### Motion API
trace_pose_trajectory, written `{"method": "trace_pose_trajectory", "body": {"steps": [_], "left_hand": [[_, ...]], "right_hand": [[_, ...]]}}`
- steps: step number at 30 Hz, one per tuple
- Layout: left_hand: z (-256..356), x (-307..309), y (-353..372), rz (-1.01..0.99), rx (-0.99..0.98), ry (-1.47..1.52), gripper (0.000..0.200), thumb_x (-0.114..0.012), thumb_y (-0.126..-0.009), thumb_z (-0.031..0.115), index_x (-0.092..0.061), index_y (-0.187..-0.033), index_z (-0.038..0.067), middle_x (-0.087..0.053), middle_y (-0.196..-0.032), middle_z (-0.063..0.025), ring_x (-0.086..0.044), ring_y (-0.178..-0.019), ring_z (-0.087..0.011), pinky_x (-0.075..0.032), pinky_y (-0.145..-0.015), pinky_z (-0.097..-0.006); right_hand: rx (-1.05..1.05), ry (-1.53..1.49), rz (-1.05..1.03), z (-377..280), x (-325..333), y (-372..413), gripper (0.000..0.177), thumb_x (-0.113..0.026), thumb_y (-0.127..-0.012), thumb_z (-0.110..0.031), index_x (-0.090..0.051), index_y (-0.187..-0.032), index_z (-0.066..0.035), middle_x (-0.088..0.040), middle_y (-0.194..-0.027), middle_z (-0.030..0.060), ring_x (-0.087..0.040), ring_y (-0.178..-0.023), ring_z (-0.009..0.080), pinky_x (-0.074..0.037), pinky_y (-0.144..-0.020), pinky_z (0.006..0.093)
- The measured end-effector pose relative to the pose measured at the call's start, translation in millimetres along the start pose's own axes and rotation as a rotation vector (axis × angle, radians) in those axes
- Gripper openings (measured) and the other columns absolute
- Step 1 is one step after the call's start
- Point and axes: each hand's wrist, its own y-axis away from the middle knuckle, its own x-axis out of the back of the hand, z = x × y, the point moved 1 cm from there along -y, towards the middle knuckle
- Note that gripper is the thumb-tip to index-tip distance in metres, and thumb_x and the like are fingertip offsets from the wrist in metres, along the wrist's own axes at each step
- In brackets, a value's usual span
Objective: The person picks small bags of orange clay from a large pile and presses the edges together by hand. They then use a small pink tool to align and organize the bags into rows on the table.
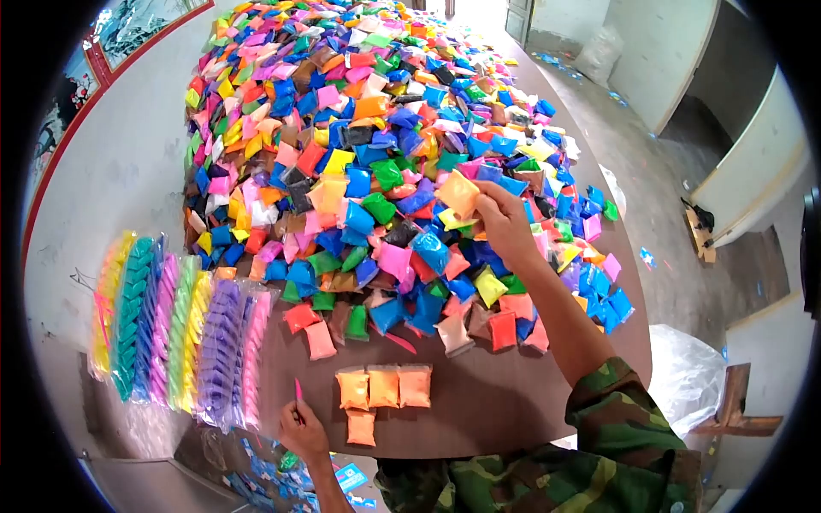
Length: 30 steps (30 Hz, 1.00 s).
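Observation:
My right hand [505,221] is raised over the big pile, its fingers closed on a light-orange packet [457,195] in clear plastic. Low at the left edge of the table, my left hand [304,430] is closed around a thin pink stick-like tool [298,390], whose tip points up; its exact kind I cannot make out. Between my hands and my body, several orange packets lie on the brown table [496,410]: a row with an orange packet [384,386] in its middle, and one more orange packet [361,427] below the row.
A heap of small colourful packets [376,179] covers the table's far part. Long strips of packets in clear sleeves [175,333] hang over the left edge. Another pink stick [400,344] lies by the heap. Clear plastic sheeting [684,376] is on the right, blue wrappers [265,474] below.

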Motion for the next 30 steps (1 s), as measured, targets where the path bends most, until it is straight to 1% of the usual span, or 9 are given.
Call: {"method": "trace_pose_trajectory", "body": {"steps": [3,4,7,13,15,18,22,26,30], "left_hand": [[-2,0,0,-0.009,0.012,0.026,0.009,-0.073,-0.098,0.007,-0.07,-0.095,0.0,-0.068,-0.078,-0.015,-0.064,-0.067,-0.0294,-0.051,-0.06,-0.0402],[-7,-1,0,-0.019,0.015,0.025,0.009,-0.072,-0.098,0.007,-0.07,-0.095,-0.001,-0.068,-0.078,-0.0152,-0.065,-0.067,-0.0295,-0.051,-0.06,-0.0404],[-7,-2,1,-0.017,0.028,0.041,0.009,-0.073,-0.098,0.008,-0.07,-0.096,-0.001,-0.069,-0.08,-0.0161,-0.066,-0.067,-0.0295,-0.052,-0.061,-0.0407],[-2,-1,0,0.026,-0.012,0.029,0.01,-0.073,-0.099,0.011,-0.072,-0.095,0.001,-0.071,-0.08,-0.0144,-0.068,-0.068,-0.0282,-0.053,-0.061,-0.0408],[-1,1,0,0.022,0.012,0.033,0.009,-0.074,-0.098,0.012,-0.073,-0.095,0.003,-0.071,-0.079,-0.0138,-0.069,-0.067,-0.0289,-0.053,-0.061,-0.0413],[-4,-2,0,0.041,0.0,0.062,0.009,-0.074,-0.098,0.012,-0.072,-0.094,0.004,-0.07,-0.077,-0.0139,-0.068,-0.065,-0.0292,-0.053,-0.059,-0.0406],[-2,1,-2,0.024,-0.009,0.096,0.01,-0.073,-0.098,0.012,-0.071,-0.094,0.004,-0.07,-0.077,-0.0137,-0.068,-0.065,-0.0298,-0.053,-0.059,-0.0405],[-2,1,-1,0.008,0.005,0.055,0.011,-0.072,-0.099,0.013,-0.071,-0.095,0.004,-0.07,-0.078,-0.0142,-0.069,-0.068,-0.0311,-0.053,-0.06,-0.0413],[-2,1,-1,0.011,-0.005,0.063,0.011,-0.073,-0.099,0.014,-0.071,-0.095,0.004,-0.07,-0.078,-0.0143,-0.069,-0.068,-0.032,-0.054,-0.06,-0.0416]], "right_hand": [[-0.386,-0.397,-0.089,-7,-2,36,0.039,-0.046,-0.108,-0.022,-0.064,-0.138,-0.005,-0.077,-0.111,0.0112,-0.077,-0.09,0.0191,-0.057,-0.068,0.0303],[-0.429,-0.456,-0.148,-7,-3,47,0.042,-0.045,-0.107,-0.022,-0.057,-0.144,-0.004,-0.077,-0.11,0.0127,-0.077,-0.089,0.0185,-0.056,-0.066,0.0301],[-0.549,-0.681,-0.199,-3,-7,74,0.04,-0.05,-0.108,-0.024,-0.058,-0.142,-0.004,-0.075,-0.113,0.0118,-0.077,-0.091,0.0199,-0.055,-0.065,0.0294],[-0.387,-0.472,-0.178,7,-16,96,0.036,-0.07,-0.106,-0.028,-0.065,-0.131,-0.004,-0.073,-0.108,0.0072,-0.071,-0.084,0.0106,-0.051,-0.063,0.0229],[-0.362,-0.394,-0.174,17,-10,99,0.029,-0.071,-0.105,-0.029,-0.07,-0.121,-0.004,-0.072,-0.088,0.0005,-0.061,-0.066,0.0037,-0.047,-0.058,0.0197],[-0.305,-0.289,-0.149,35,-7,107,0.026,-0.073,-0.104,-0.025,-0.072,-0.12,-0.004,-0.074,-0.087,0.0036,-0.058,-0.061,0.0021,-0.044,-0.054,0.0185],[-0.434,-0.26,-0.215,30,-14,133,0.024,-0.071,-0.105,-0.024,-0.074,-0.115,-0.002,-0.072,-0.081,0.0039,-0.054,-0.053,0.0029,-0.041,-0.048,0.0207],[-0.374,0.04,-0.507,21,-25,162,0.038,-0.07,-0.103,-0.027,-0.072,-0.127,0.002,-0.074,-0.09,0.0043,-0.069,-0.077,0.0075,-0.051,-0.061,0.0236],[-0.454,0.02,-0.673,2,-40,183,0.036,-0.066,-0.103,-0.021,-0.07,-0.129,0.003,-0.078,-0.092,0.0062,-0.066,-0.074,0.0058,-0.051,-0.062,0.0225]]}}
